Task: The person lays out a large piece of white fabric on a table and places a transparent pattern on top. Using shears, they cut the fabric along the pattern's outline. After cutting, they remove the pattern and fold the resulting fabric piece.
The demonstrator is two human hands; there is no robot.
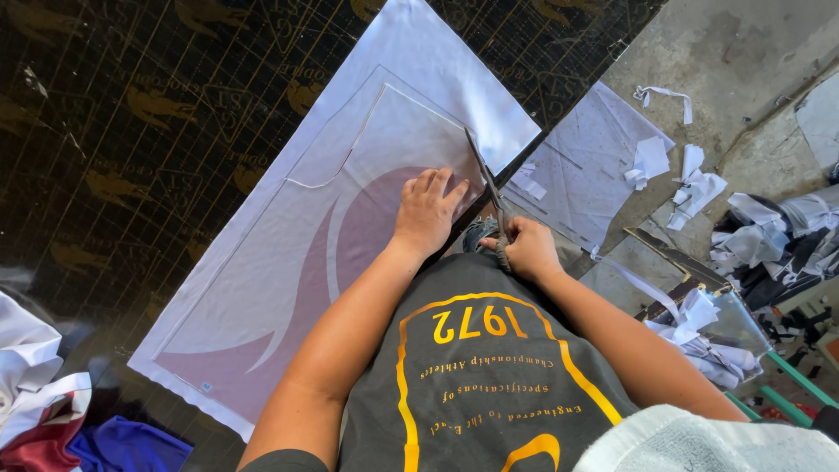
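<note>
Scissors (486, 179) in right grip (527, 247), blades cloth-deep.

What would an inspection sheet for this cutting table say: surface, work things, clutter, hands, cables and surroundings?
Surface: dark patterned table top, mostly covered by the work.
Work things: white fabric panel with a mauve swirl print, lying flat; scissors cutting along its right edge.
Clutter: white fabric scraps right of the table; folded cloth pile in white, red and blue at lower left.
Hands: left hand pressed flat on the panel; right hand gripping the scissor handles.
Cables: nothing seen.
Surroundings: grey concrete floor; a bin of offcuts at right; more scraps heaped beyond.
</note>
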